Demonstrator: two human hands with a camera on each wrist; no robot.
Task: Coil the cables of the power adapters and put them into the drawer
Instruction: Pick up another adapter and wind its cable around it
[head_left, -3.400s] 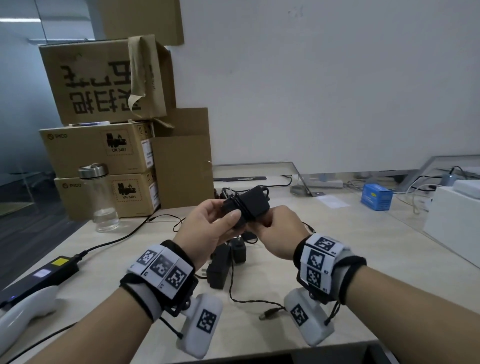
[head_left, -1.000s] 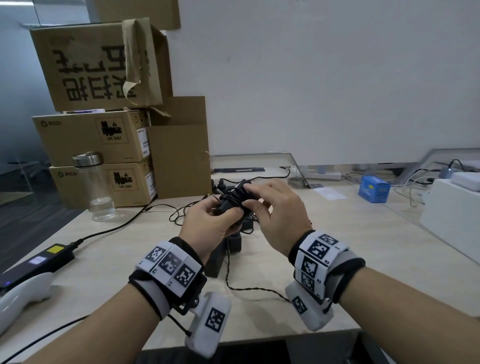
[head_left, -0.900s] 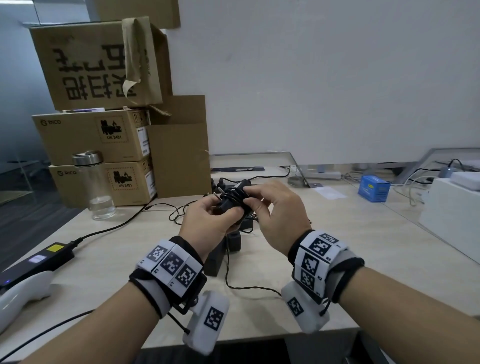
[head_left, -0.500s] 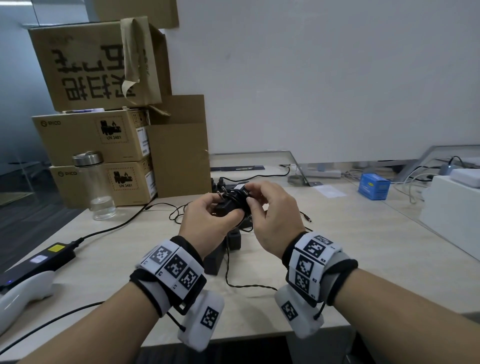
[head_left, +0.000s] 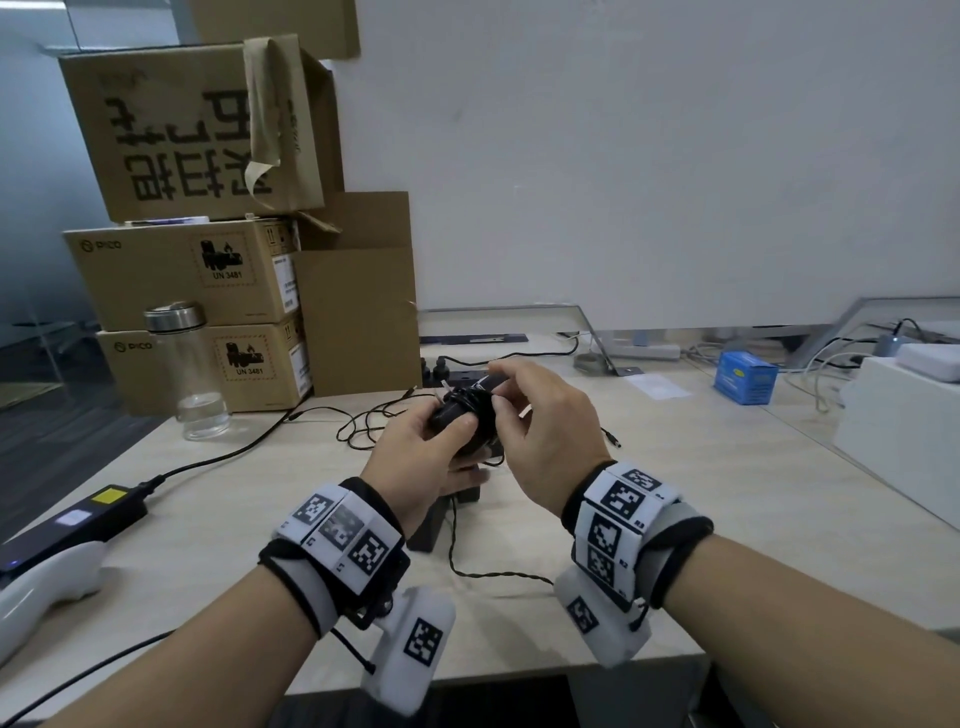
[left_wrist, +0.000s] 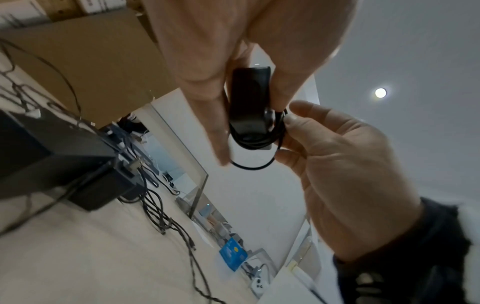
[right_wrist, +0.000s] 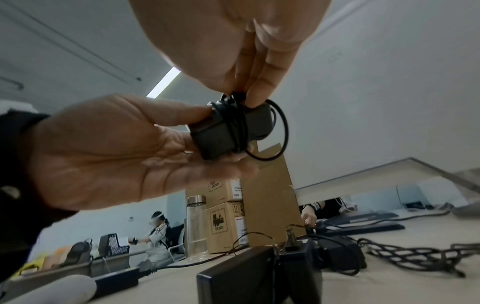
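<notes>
small black power adapter (head_left: 460, 415), blocky body with rounded edges, held in the air above the table (head_left: 727, 483), between both hands at mid-table. thin black cable (right_wrist: 237, 123) wound several turns around its body; one loose loop stands off the end, not yet pulled tight.

head view: left hand (head_left: 415, 457) cups the adapter from below, thumb laid over its top. right hand (head_left: 545, 441) comes in from the right, back of hand up, fingers bent down onto the coil. more black adapters (head_left: 431, 525) sit on the table just under the hands, with a thin cable trailing toward the near edge. cardboard boxes (head_left: 197, 280) stacked at far left, a glass bottle (head_left: 189, 369) in front of them, a blue box (head_left: 745, 376) at far right.

left wrist view: adapter seen end-on, clamped between left thumb and fingers (left_wrist: 218, 127); right thumb and forefinger pinch the cable at the coil's side, loose loop hanging below.

right wrist view: shows the wraps crossing the adapter's middle, which the head view hides behind the fingers. right fingertips (right_wrist: 255, 98) pinched together on the cable at the top of the coil. left palm open toward the camera, fingers under the body, thumb on top.

both forearms raised off the table, wrists bent inward toward each other.
</notes>
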